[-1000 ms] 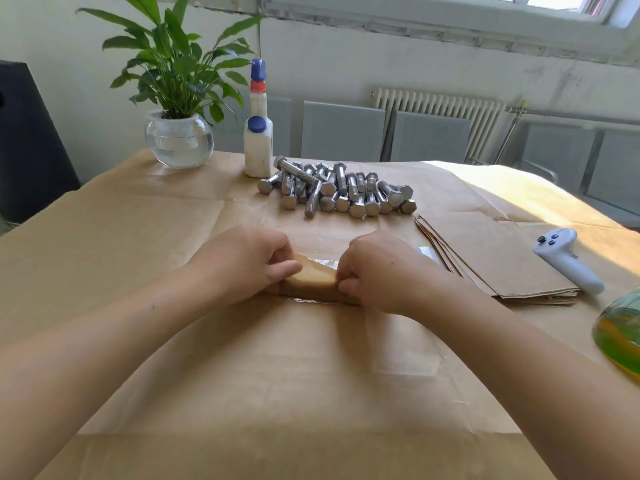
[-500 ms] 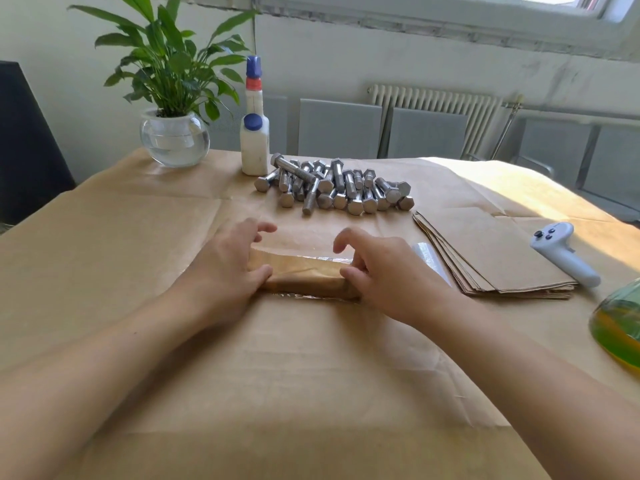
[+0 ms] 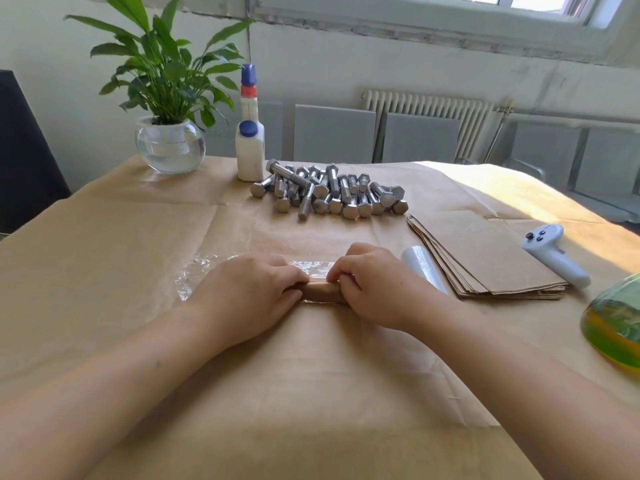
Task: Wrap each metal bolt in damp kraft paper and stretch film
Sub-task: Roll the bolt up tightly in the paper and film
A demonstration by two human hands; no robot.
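I have my left hand (image 3: 254,292) and right hand (image 3: 372,285) clamped on opposite ends of the paper-wrapped bolt (image 3: 320,292), lying crosswise mid-table on the stretch film (image 3: 204,271), equally near both.

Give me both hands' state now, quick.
Left hand: closed on the paper-wrapped bolt.
Right hand: closed on the same bolt.

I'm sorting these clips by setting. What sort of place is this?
Probably a plain office or meeting room with a table turned into a packing bench: a radiator under a window, grey chairs, and kraft paper spread under a pile of bolts.
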